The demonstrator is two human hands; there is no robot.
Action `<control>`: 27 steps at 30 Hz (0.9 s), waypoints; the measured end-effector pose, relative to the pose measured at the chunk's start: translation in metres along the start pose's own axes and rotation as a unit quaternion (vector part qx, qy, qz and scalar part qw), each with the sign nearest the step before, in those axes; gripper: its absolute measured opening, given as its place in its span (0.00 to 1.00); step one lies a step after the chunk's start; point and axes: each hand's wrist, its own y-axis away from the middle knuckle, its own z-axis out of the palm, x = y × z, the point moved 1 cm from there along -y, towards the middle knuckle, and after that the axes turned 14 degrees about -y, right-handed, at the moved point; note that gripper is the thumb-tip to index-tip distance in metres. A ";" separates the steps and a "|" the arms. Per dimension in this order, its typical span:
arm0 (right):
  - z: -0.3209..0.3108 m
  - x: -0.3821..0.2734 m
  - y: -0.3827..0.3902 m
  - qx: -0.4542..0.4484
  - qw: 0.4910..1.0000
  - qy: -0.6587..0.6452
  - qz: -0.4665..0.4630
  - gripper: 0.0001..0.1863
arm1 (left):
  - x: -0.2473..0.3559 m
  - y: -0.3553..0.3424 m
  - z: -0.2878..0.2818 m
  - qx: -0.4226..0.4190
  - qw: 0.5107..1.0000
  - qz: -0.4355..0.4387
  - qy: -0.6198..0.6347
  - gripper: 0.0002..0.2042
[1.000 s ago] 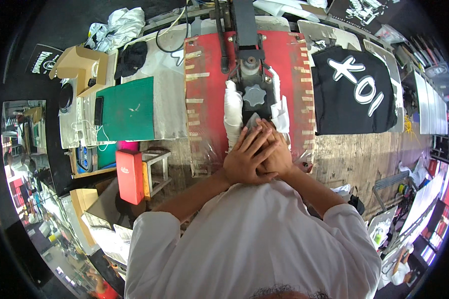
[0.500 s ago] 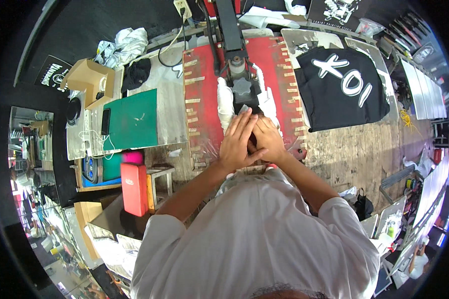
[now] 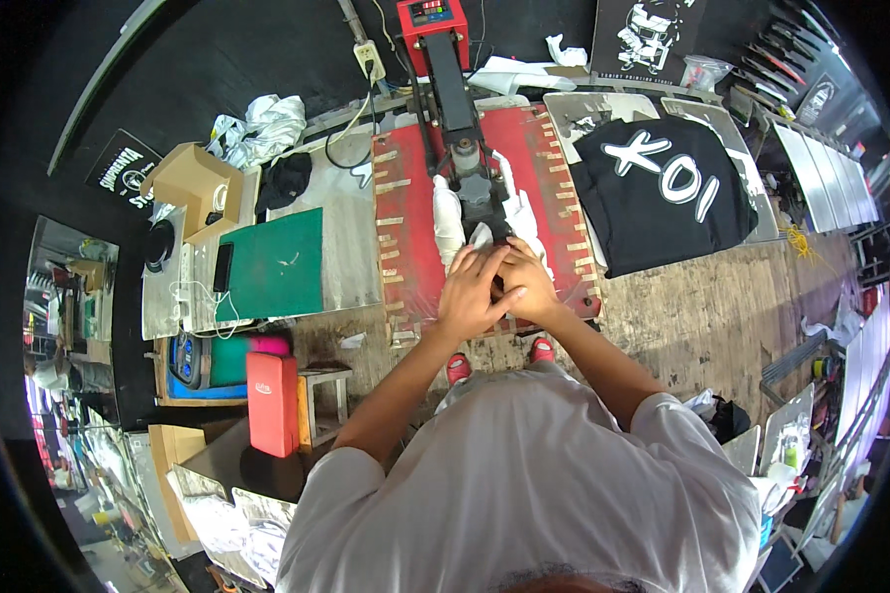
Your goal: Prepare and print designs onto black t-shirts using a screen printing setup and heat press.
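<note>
While both hands meet at the front of the heat press (image 3: 455,109), the step in hand looks like bearing down on it. The left hand (image 3: 476,295) and the right hand (image 3: 526,283) come together between the lower ends of two white-wrapped bars (image 3: 448,219), just short of the grey knob (image 3: 476,188). Their fingers look loosely bent, those of the two hands close together; whether they grasp a handle underneath or only push on it, I cannot tell, since the palms hide what lies below. The press stands straight ahead of the person, its red plate (image 3: 402,225) spreading out on both sides of the hands, with strips of tape along its edges.

To do this well, I would load both palms evenly and straight down, since an off-centre push could tip the plate toward one side. Nearly straight elbows would let body weight do the work, and feet planted square in the red shoes (image 3: 541,348) should help. Because the plate may be hot, fingertips and wrists are best held off the red surface and on the wrapped parts. A glance at the control box (image 3: 431,18) at the back would be sensible. To the right, the black shirt (image 3: 635,229) with white lettering lies beside the plate and should stay clear of its edge.
</note>
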 end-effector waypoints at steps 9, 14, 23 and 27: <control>-0.001 -0.003 0.006 -0.012 1.000 0.002 0.006 0.12 | 0.000 0.009 0.005 -0.003 0.999 -0.015 0.031 0.30; 0.005 -0.006 0.009 0.051 0.997 -0.050 -0.002 0.13 | 0.007 0.010 0.003 0.031 0.995 -0.055 0.074 0.27; 0.016 0.000 0.017 0.012 0.999 -0.001 0.035 0.16 | 0.004 0.012 0.010 -0.012 0.997 -0.071 0.030 0.33; 0.013 0.002 0.018 0.003 0.998 -0.040 0.041 0.18 | 0.000 0.014 0.017 0.001 0.995 -0.092 0.042 0.35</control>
